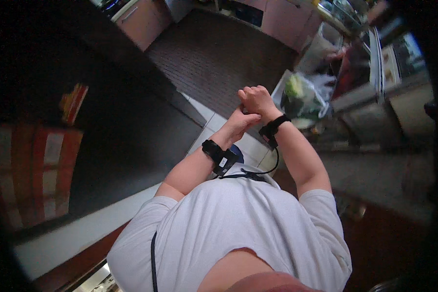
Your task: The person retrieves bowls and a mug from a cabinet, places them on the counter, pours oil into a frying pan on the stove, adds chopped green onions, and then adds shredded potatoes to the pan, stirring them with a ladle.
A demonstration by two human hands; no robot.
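In front of my chest my two hands meet. My left hand reaches in from the left, its thumb lying across toward the other wrist; its fingers are partly hidden behind the right hand. My right hand is curled with its knuckles up, and no object shows in it. A black strap with a small black box sits on my left wrist, and a similar black strap goes around my right wrist, with a black cable hanging from it. Right of my hands is a plastic bag with a green leafy vegetable.
A dark textured mat lies on the floor beyond white tiles. Pink cabinets stand at the top. A large dark surface fills the left, with red and white boxes. Cluttered shelving stands at right.
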